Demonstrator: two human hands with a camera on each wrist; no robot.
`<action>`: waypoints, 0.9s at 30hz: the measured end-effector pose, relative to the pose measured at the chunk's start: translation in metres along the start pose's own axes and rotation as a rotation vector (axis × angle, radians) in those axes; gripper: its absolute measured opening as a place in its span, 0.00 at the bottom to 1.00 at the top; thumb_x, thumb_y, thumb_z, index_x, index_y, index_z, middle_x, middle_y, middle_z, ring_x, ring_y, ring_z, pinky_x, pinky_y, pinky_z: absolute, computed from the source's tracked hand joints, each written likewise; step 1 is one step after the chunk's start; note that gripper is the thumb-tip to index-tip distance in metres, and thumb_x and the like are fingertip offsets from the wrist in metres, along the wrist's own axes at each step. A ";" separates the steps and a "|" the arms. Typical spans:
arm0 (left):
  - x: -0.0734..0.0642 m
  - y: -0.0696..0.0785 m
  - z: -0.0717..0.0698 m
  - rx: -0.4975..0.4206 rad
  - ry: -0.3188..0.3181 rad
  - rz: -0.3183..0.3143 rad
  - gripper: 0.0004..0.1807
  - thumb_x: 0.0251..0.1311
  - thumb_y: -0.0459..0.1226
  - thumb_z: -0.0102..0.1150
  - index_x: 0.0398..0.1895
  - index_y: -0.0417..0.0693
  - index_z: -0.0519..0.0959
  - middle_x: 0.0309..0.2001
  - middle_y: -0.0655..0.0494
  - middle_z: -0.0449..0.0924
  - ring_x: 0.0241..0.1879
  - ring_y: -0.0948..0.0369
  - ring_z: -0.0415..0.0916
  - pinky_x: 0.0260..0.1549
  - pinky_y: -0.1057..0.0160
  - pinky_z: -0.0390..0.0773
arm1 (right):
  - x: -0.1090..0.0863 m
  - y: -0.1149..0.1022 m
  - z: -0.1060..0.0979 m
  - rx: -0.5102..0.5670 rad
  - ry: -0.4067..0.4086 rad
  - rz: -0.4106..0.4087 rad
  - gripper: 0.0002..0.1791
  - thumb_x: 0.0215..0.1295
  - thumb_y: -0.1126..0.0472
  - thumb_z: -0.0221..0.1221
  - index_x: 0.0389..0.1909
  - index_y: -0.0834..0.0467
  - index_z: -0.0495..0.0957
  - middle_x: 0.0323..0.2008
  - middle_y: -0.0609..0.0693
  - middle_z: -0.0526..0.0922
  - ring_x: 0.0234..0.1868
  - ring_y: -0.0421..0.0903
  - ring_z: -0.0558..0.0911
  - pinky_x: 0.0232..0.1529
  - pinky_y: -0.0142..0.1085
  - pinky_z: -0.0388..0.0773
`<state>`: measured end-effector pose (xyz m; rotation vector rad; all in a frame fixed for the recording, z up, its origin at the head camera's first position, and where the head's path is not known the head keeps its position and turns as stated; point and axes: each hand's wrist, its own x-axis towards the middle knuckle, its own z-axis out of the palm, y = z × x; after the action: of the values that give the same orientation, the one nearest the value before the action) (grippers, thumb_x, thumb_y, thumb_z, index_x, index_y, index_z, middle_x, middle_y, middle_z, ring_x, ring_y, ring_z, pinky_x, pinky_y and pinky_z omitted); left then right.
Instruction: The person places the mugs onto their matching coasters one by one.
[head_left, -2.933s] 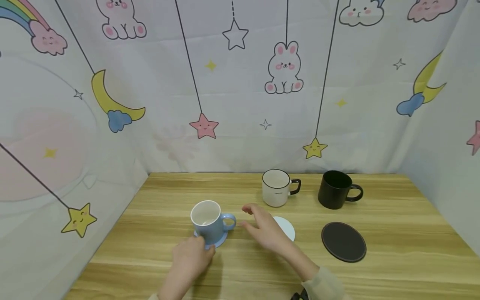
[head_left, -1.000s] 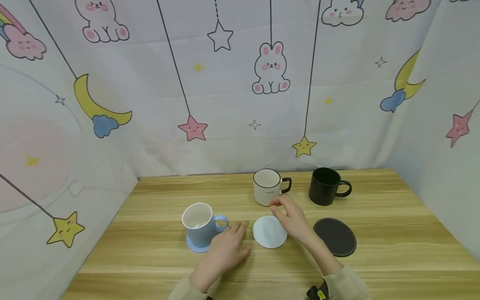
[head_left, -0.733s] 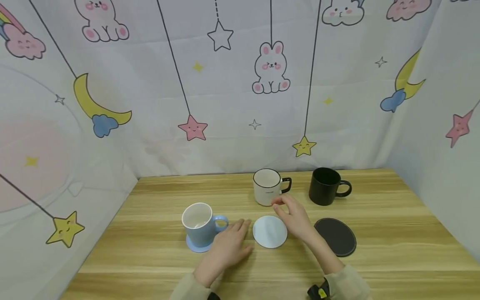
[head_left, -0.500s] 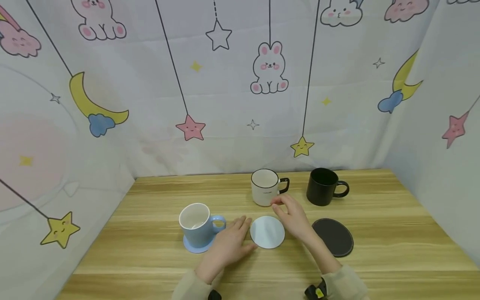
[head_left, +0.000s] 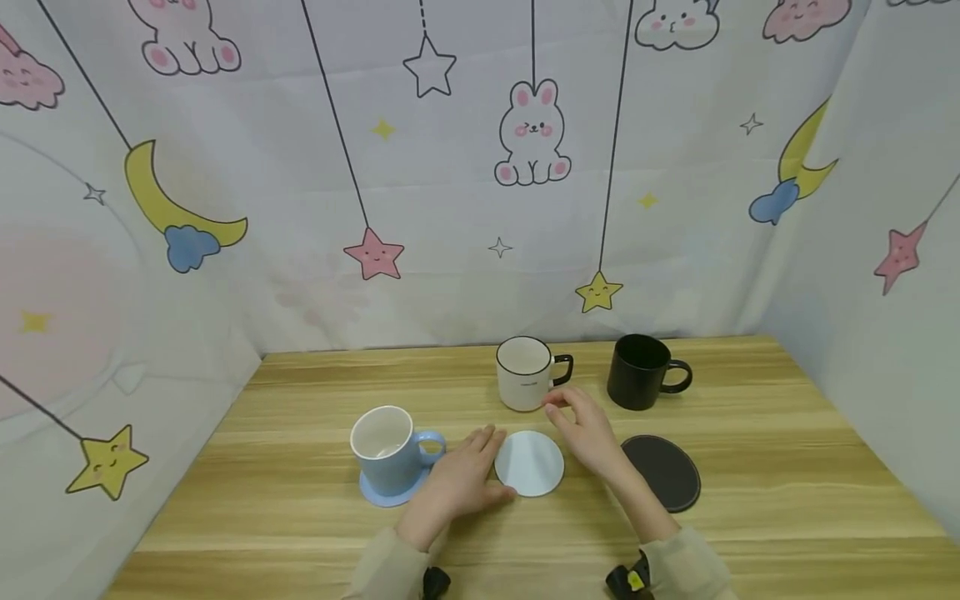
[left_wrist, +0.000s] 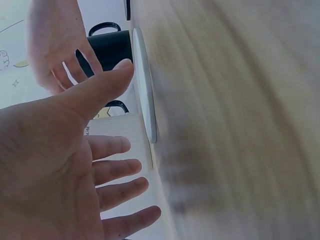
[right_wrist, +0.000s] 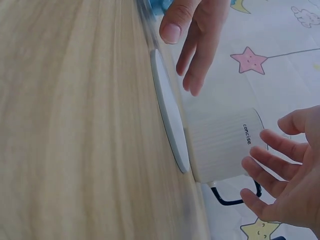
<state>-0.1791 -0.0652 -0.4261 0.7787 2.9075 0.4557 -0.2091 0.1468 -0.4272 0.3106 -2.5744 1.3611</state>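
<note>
In the head view a round white coaster (head_left: pixel 529 463) lies flat between my hands. Beside its left edge is my left hand (head_left: pixel 459 482), fingers extended and thumb apart, with nothing held; whether it touches the coaster I cannot tell. My right hand (head_left: pixel 588 433) hovers at the coaster's upper right, just in front of the white mug (head_left: pixel 521 387) with black rim and handle. In the right wrist view this hand's fingers (right_wrist: pixel 272 162) are spread and slightly bent, apart from the mug. The blue mug (head_left: pixel 390 463) stands on a blue coaster (head_left: pixel 378 498) to the left.
A black mug (head_left: pixel 633 379) stands at the back right. In front of it lies a black coaster (head_left: pixel 670 479), partly covered by my right forearm. A printed curtain (head_left: pixel 450 183) closes off the back and sides of the wooden table (head_left: pixel 780 508).
My left hand has left the blue mug and moved right to the white coaster. My right hand has shifted from the coaster's left to its right, near the white mug. The head view has turned slightly.
</note>
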 end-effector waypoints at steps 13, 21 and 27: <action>0.005 -0.002 -0.002 -0.016 -0.046 0.006 0.48 0.49 0.53 0.70 0.70 0.40 0.62 0.71 0.40 0.61 0.69 0.43 0.62 0.61 0.42 0.70 | 0.007 0.008 -0.002 0.045 0.022 0.026 0.10 0.68 0.63 0.55 0.45 0.61 0.79 0.46 0.56 0.81 0.52 0.53 0.77 0.58 0.52 0.71; 0.010 -0.003 0.000 0.014 -0.067 -0.032 0.48 0.50 0.55 0.68 0.70 0.42 0.63 0.71 0.42 0.62 0.69 0.45 0.64 0.59 0.39 0.69 | 0.012 0.015 0.002 0.079 0.041 0.065 0.10 0.69 0.63 0.54 0.46 0.63 0.78 0.47 0.58 0.81 0.52 0.55 0.77 0.56 0.51 0.71; 0.013 -0.001 0.002 0.036 -0.084 -0.037 0.47 0.50 0.56 0.67 0.70 0.43 0.63 0.71 0.43 0.63 0.69 0.45 0.63 0.59 0.37 0.68 | 0.017 0.022 0.003 0.148 0.057 0.089 0.13 0.69 0.65 0.53 0.51 0.65 0.75 0.50 0.61 0.79 0.54 0.57 0.76 0.58 0.53 0.69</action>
<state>-0.1903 -0.0593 -0.4281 0.7287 2.8546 0.3598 -0.2319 0.1552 -0.4415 0.1789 -2.4732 1.5726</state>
